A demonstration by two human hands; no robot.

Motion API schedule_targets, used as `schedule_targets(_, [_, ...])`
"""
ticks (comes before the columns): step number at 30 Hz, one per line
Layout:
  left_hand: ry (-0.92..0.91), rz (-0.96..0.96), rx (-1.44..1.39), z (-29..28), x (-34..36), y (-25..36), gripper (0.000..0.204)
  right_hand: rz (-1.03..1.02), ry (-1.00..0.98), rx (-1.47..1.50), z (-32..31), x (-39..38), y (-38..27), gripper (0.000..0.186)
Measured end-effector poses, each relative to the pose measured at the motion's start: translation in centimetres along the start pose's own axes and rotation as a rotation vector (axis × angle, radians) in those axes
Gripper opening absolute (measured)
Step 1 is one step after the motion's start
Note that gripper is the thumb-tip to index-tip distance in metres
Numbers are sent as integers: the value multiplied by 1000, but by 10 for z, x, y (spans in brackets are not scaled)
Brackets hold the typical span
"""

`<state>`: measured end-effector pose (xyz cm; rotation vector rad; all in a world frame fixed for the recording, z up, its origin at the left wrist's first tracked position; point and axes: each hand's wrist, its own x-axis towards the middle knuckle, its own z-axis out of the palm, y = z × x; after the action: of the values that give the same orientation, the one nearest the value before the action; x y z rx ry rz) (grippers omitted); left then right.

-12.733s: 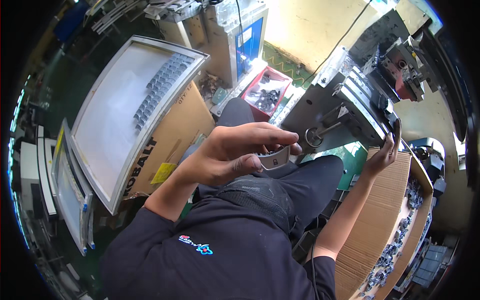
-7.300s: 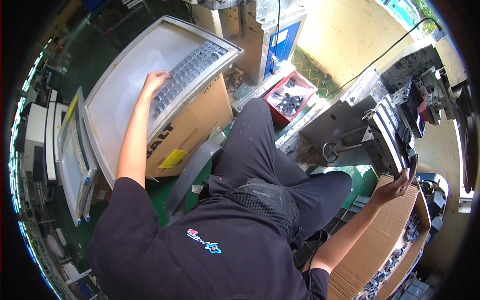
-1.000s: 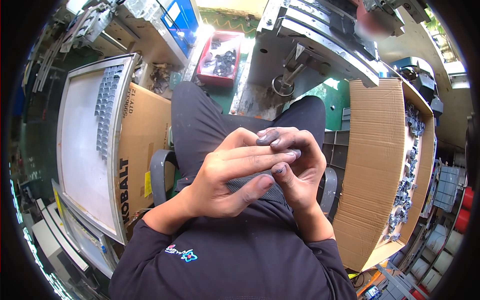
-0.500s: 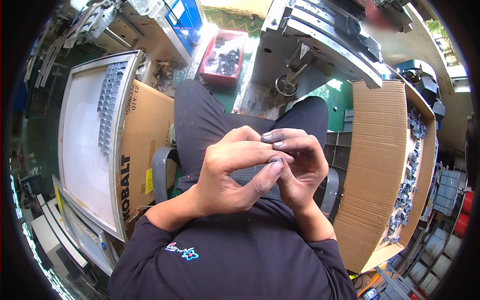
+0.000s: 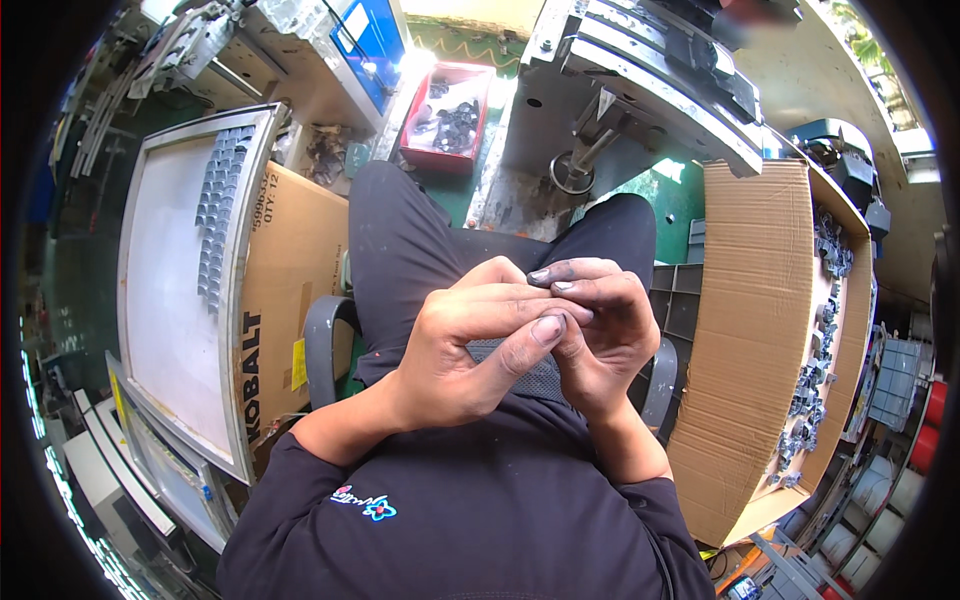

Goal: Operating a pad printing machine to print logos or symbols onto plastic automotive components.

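Above my lap, my left hand [image 5: 480, 335] and my right hand [image 5: 610, 335] meet at the fingertips. The fingers of both are bent and pinched together. Whatever lies between them, if anything, is hidden by the fingers. Dark smudges mark several fingertips, most of all on the right hand. On the left, a framed white board [image 5: 180, 270] carries rows of small grey curved pieces [image 5: 222, 200]. To the right, an open cardboard box [image 5: 755, 350] has many small dark metal parts [image 5: 815, 370] along its inside.
Ahead between bench and machine stands a red box [image 5: 437, 155] with dark small parts in it. A metal machine [image 5: 660, 80] overhangs the far right. Chair armrests [image 5: 325, 345] flank me. A printed carton [image 5: 290, 230] stands behind the framed board.
My hands stay together in nearly the same place. The left thumb and fingers have shifted slightly toward the right hand, and the thumb tip sits a little higher.
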<state>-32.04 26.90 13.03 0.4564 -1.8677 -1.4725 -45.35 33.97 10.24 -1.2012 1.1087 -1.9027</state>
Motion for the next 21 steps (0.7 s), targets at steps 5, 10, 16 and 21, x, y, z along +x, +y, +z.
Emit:
schedule_targets(5, [-67, -65, -119, -7, -3, -2, 23, 51, -13, 40, -1, 1, -2, 22])
schedule_targets(10, [-104, -167, -312, -8, -2, -2, 27, 106, -40, 95, -6, 1, 0, 20])
schedule_targets(16, [-123, -302, -413, -9, -5, -1, 28, 175, -33, 93, -4, 0, 0, 29])
schedule_targets(21, [-140, -236, -355, -11, -2, 0, 26, 220, -52, 206, -8, -1, 1, 20])
